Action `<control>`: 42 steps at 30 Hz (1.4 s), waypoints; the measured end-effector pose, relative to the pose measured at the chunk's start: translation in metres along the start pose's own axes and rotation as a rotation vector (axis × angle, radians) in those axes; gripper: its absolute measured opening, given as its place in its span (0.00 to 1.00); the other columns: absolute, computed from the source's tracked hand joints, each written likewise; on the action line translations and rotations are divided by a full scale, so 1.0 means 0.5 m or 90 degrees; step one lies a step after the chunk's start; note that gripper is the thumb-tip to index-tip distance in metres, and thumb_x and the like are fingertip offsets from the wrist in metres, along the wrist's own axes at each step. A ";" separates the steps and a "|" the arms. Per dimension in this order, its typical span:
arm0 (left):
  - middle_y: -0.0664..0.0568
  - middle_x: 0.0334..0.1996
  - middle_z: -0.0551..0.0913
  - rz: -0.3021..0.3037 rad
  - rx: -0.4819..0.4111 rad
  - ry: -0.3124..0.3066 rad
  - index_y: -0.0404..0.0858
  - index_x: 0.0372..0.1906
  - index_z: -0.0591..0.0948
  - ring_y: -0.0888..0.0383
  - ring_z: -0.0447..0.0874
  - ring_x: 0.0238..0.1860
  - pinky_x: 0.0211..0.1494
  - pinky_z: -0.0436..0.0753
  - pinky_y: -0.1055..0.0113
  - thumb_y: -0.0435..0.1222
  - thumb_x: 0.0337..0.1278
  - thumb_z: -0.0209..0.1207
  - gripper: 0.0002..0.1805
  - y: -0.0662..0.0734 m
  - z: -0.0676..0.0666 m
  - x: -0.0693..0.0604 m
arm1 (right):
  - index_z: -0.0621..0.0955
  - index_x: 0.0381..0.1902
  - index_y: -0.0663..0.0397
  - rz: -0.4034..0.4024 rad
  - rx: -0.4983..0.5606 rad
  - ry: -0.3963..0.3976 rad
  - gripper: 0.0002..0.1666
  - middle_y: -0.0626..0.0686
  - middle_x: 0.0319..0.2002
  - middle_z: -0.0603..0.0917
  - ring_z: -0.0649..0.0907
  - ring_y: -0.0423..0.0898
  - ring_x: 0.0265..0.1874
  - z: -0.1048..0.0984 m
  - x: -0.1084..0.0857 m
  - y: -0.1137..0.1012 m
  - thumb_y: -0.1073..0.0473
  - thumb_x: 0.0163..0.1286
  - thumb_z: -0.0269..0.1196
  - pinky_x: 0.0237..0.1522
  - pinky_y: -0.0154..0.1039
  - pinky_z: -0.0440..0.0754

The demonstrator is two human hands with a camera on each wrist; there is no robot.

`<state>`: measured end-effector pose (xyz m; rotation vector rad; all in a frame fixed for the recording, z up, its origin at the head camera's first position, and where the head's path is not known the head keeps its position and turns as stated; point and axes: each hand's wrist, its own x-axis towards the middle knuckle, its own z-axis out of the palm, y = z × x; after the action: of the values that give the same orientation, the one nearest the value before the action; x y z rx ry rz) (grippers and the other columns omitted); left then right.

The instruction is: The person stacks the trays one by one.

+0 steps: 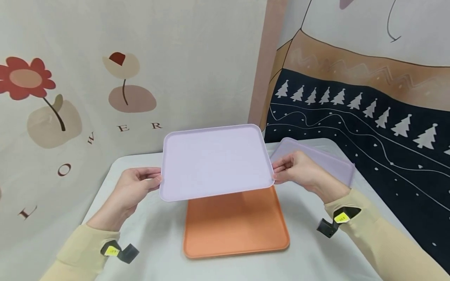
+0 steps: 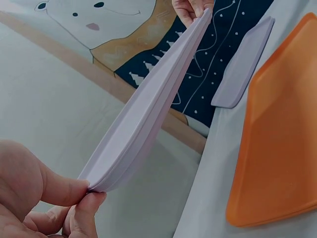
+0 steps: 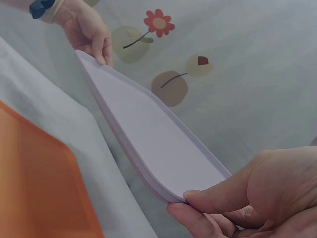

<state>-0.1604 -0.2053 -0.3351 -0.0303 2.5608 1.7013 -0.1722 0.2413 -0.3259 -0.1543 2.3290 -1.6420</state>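
Taking clock positions about the middle of the held lilac tray in the head view, the left hand is gripping that tray's edge near 8 o'clock, its thumb and fingers pinching the rim. The right hand is likewise pinching the opposite edge near 3 o'clock. Between them the tray is being held up in the air, tilting with its flat inner face toward the head camera; its left end is sitting slightly lower. Both wrist views are showing layered lines along its edge; whether a second piece is nesting there cannot be told.

An orange tray is lying flat on the white-covered table at 6 o'clock, apart from the held tray, which is hiding its far end. A second lilac tray is resting on the table at 3 o'clock, beyond the right hand and partly hidden by it. A flower-printed cloth is hanging at 12 o'clock; a tree-patterned navy cloth is hanging at 2 o'clock.
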 end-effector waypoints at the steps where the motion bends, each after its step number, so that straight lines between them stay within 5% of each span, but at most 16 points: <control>1: 0.37 0.48 0.84 0.000 -0.001 -0.002 0.17 0.63 0.76 0.62 0.85 0.42 0.50 0.89 0.71 0.25 0.71 0.61 0.21 0.000 0.001 -0.001 | 0.83 0.52 0.78 -0.001 0.002 0.000 0.18 0.63 0.39 0.87 0.89 0.53 0.37 -0.001 -0.003 0.002 0.74 0.65 0.71 0.46 0.45 0.92; 42: 0.39 0.45 0.86 -0.014 -0.039 -0.051 0.19 0.61 0.79 0.59 0.87 0.43 0.50 0.90 0.67 0.24 0.68 0.63 0.20 -0.005 0.053 -0.034 | 0.81 0.49 0.82 0.012 0.034 -0.010 0.21 0.62 0.37 0.86 0.89 0.53 0.36 -0.016 -0.097 0.071 0.74 0.61 0.73 0.44 0.44 0.92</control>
<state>-0.1420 -0.1822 -0.3463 0.0066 2.4411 1.7362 -0.1254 0.2730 -0.3483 -0.1347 2.2661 -1.6854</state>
